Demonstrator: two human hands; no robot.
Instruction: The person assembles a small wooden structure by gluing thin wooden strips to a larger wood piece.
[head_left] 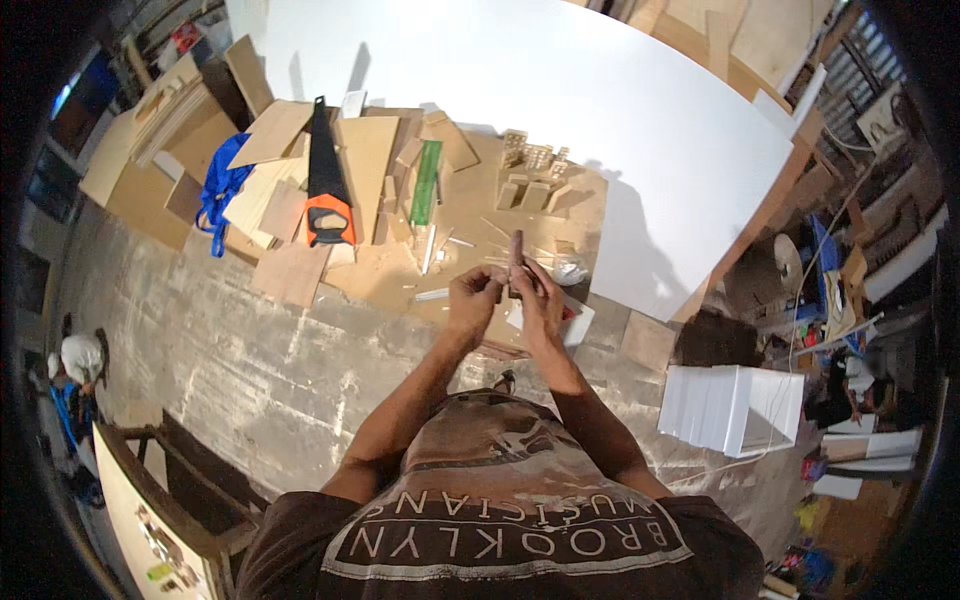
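Both of my hands are close together above the near edge of the brown work board (pixel 470 210). The fingers of my left hand (pixel 472 303) are pinched together, and whatever they hold is too small to name. My right hand (pixel 540 300) is closed beside it, with a narrow dark brown shape (pixel 517 248) rising from its fingers. I cannot tell if that shape is a held piece or a raised finger. Thin sticks (pixel 500 232) lie on the board just beyond my hands. Small wooden models (pixel 535 157) and cut wooden blocks (pixel 537 194) stand farther back.
A handsaw with an orange handle (pixel 331 220) lies on wood sheets at the left, near a blue cloth bag (pixel 222 185). A green strip (pixel 426 182) lies mid-board. A big white panel (pixel 560 70) spreads behind. A white box (pixel 700 410) stands on the floor at right.
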